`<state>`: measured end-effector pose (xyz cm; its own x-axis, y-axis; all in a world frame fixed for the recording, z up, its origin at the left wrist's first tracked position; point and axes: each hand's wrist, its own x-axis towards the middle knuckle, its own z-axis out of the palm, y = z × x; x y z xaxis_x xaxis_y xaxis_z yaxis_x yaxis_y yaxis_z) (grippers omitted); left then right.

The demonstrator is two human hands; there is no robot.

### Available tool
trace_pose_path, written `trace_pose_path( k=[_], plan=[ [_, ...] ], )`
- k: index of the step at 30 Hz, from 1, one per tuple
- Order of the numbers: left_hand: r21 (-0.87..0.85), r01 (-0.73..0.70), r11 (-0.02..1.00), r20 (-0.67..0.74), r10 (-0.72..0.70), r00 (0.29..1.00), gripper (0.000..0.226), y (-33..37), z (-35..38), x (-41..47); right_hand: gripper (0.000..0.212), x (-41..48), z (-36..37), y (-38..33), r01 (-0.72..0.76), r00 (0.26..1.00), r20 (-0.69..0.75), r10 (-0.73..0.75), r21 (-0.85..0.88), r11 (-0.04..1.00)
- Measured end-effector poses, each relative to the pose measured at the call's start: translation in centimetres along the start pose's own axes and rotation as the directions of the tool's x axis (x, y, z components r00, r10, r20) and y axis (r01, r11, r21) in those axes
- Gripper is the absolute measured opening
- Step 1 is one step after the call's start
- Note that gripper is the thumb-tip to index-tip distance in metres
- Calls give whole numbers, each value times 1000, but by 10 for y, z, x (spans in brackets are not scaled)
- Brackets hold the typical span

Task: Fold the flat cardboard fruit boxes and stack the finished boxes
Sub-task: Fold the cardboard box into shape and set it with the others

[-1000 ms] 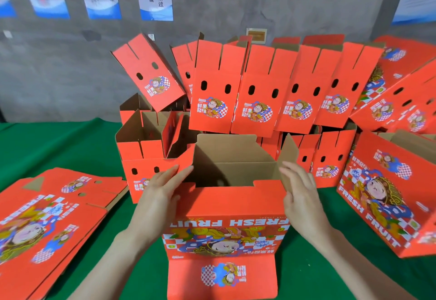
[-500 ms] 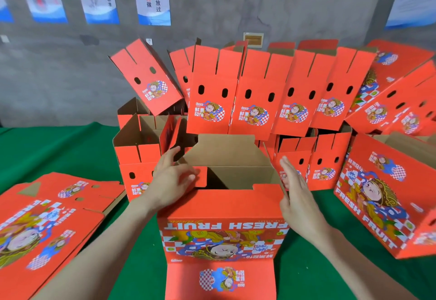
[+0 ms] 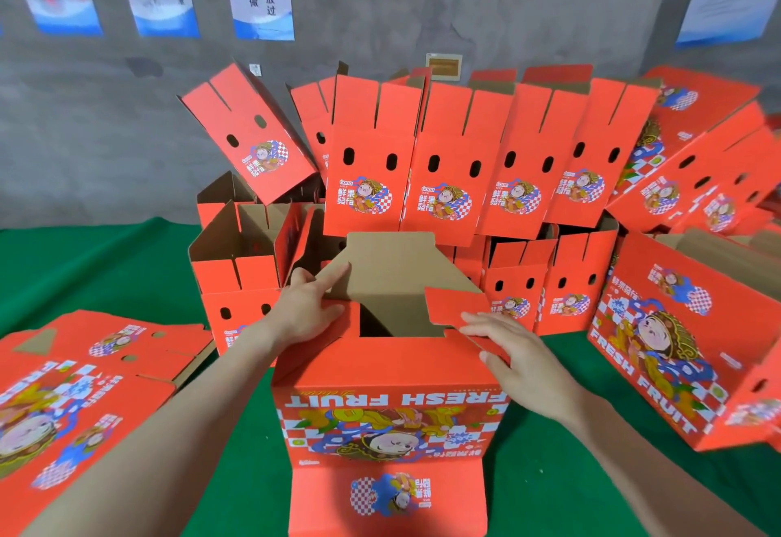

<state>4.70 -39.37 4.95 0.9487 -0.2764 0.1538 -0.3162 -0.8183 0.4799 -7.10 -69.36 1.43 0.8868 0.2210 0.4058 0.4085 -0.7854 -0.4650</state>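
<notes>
The box (image 3: pixel 380 371) stands on the near middle of the green table (image 3: pixel 84 266), print upside down, top open, and both hands are on it. The left hand (image 3: pixel 308 312) lies on the left side flap (image 3: pixel 348 323), fingers fairly straight, forefinger reaching to the foot of the tall brown far flap (image 3: pixel 393 266); it presses and grips nothing. The right hand (image 3: pixel 515 359), fingers straight as well, pushes the right side flap (image 3: pixel 456 308) inward, and that flap sits tilted, only partway over the opening. The near flap (image 3: pixel 389 494) hangs down the front. Here is the danger: both side flaps are held down by pressure alone, so when either hand lifts to fetch the far flap, cardboard this stiff will likely spring back up. The right flap's stepped edge could also catch on the wall and buckle off its crease if it is pushed unevenly. Watch the box too, since a hard shove could slide it across the cloth into the finished boxes (image 3: pixel 443 164) just behind. They are stacked leaning, one at far left badly tilted, and a knock might bring them down. The flat boxes (image 3: pixel 84 388) wait at near left.
</notes>
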Motion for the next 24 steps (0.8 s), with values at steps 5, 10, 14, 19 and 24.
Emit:
trace_pose_path(
  k=[5, 10, 14, 19, 24],
  plan=[
    [-15, -67, 998, -10, 67, 998, 73, -3, -1, -2, 25, 6, -4, 3, 14, 1000, -13, -13, 12, 1000],
    [-68, -132, 989, -27, 130, 991, 72, -3, -2, -4, 15, 25, -11, -3, -115, 987, -87, 135, 202, 973],
    [-129, -165, 978, -49, 160, 986, 73, -2, -3, -6, 25, 49, -5, -1, -226, 940, -206, 272, 223, 948],
    [-193, -193, 962, -120, 172, 978, 68, -3, -8, -5, 58, 72, -2, -2, -349, 914, -31, 405, 451, 821],
    [-272, -109, 956, -268, 33, 963, 39, -2, -1, -6, 50, 83, -1, -14, -326, 915, -4, 404, 586, 742]
  ],
)
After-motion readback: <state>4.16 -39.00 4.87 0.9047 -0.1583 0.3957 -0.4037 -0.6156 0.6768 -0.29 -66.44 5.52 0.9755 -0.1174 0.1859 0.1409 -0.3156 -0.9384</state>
